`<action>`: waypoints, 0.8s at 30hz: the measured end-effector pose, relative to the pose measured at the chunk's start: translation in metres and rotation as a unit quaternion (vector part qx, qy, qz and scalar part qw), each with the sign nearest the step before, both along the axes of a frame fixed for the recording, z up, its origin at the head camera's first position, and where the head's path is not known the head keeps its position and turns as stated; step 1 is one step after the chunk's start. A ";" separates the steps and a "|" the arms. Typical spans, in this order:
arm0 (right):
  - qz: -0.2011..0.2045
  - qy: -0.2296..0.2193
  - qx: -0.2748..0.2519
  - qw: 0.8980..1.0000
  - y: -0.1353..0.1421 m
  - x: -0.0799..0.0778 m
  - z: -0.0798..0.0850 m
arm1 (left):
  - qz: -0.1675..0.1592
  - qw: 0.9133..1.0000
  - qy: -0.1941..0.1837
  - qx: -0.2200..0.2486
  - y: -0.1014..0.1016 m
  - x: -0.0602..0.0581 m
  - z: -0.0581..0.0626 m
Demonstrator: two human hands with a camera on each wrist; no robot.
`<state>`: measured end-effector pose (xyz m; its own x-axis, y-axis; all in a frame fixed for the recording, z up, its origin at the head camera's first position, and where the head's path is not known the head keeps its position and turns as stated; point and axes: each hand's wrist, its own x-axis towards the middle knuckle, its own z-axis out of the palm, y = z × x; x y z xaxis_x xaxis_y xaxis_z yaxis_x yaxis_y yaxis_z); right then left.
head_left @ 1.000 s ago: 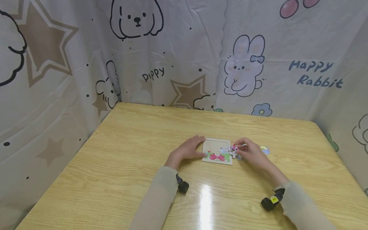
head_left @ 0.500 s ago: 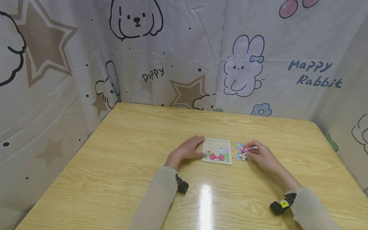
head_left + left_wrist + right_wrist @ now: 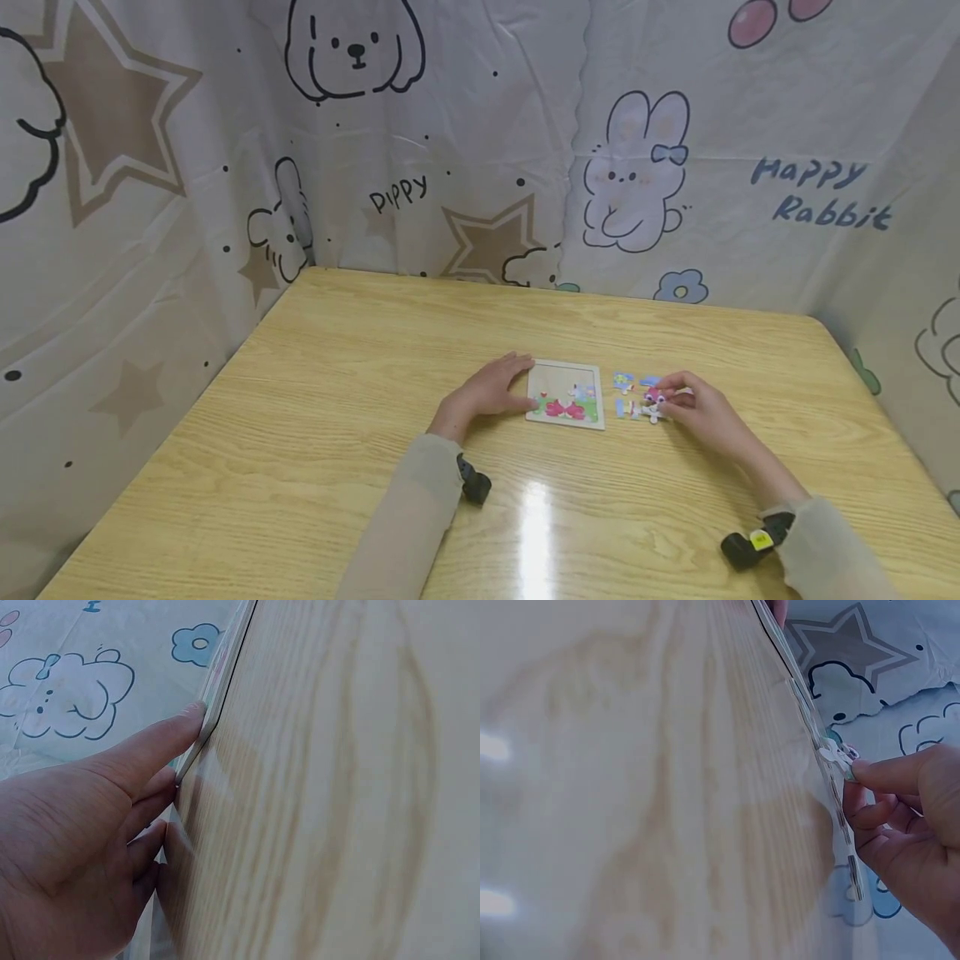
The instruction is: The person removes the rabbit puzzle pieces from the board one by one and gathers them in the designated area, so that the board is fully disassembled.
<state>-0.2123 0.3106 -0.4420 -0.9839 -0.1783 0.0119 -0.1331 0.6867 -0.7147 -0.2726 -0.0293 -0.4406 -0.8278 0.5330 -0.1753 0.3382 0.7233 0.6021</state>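
Observation:
A small square puzzle board (image 3: pixel 564 372) with a pale rim lies on the table, with pieces showing a pink shape and green ground fitted along its near side. At its left edge rests my left hand (image 3: pixel 491 387), thumb on the near-left rim and fingertips by the far-left corner. The left wrist view shows this thumb on the rim. My right hand (image 3: pixel 701 408) pinches a puzzle piece (image 3: pixel 654 398) with a pink-and-white figure between thumb and fingers, right of the board. In the right wrist view the held piece (image 3: pixel 840 754) is tilted, just above the loose pieces.
Loose puzzle pieces (image 3: pixel 623 381) lie between the board and my right hand, and some are partly hidden by it. The wooden table (image 3: pixel 360 400) reaches back to a printed curtain (image 3: pixel 480 150). Light glares on the near tabletop.
My right hand has moved right, away from the board, carrying the pinched puzzle piece over the loose ones. More loose pieces now show. My left hand has stayed at the board's left edge.

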 end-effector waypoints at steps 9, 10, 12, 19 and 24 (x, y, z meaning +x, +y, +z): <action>-0.007 -0.002 0.021 1.000 0.008 0.002 0.001 | -0.003 1.000 0.002 0.002 -0.001 -0.001 -0.001; -0.009 -0.005 0.022 1.000 0.008 0.002 0.001 | -0.003 1.000 0.003 0.003 -0.001 -0.001 -0.001; -0.008 -0.005 0.020 1.000 0.008 0.002 0.001 | -0.002 1.000 0.002 0.003 -0.001 -0.001 -0.001; -0.005 0.004 0.040 0.999 0.008 0.000 0.000 | -0.001 1.000 0.001 0.008 0.000 0.000 0.001; 0.003 -0.001 0.041 0.999 0.009 0.001 -0.001 | -0.002 1.000 0.002 0.007 0.000 0.000 0.001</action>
<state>-0.2112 0.3197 -0.4431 -0.9828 -0.1847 -0.0050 -0.1361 0.7419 -0.6566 -0.2726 -0.0297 -0.4395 -0.8263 0.5387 -0.1644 0.3438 0.7136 0.6103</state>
